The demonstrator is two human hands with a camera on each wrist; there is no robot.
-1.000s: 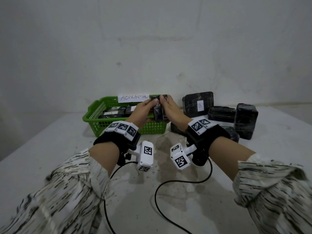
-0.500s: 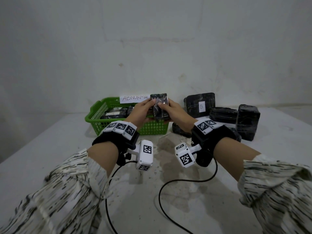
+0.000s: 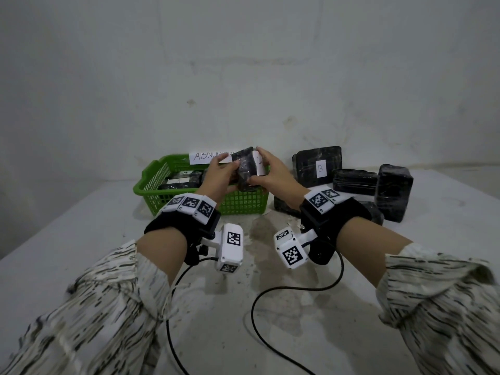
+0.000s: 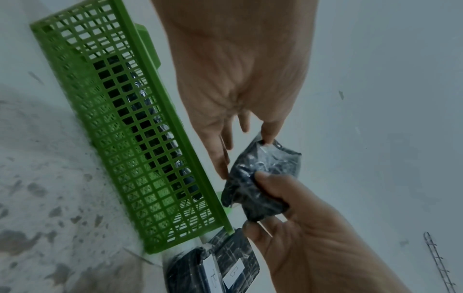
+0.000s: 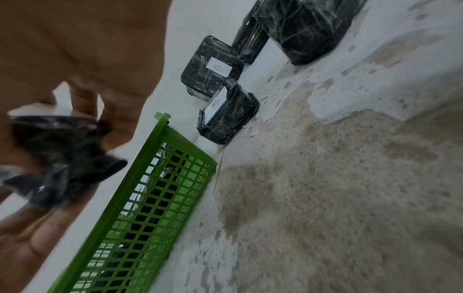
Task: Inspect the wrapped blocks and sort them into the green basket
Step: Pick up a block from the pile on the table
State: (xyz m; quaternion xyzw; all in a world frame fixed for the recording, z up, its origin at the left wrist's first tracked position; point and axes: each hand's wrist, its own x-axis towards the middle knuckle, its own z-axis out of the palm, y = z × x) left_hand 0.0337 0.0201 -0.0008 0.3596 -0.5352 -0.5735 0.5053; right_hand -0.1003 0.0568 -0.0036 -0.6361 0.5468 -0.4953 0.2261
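Both hands grip one wrapped block (image 3: 246, 169) in mid-air above the green basket (image 3: 243, 204); left hand (image 3: 219, 174) pinches its left side, right hand (image 3: 273, 174) curls around its right; more wrapped blocks lie inside the basket; others, one labelled B (image 3: 318, 165), stand on the bench (image 3: 81, 239) to the right.

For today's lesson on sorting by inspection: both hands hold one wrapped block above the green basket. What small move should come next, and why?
Probably turn the wrapped block a little further so its white label faces up. The left hand and right hand both grip it above the green basket, and the label shows only at the edge, unreadable. Release seems premature.
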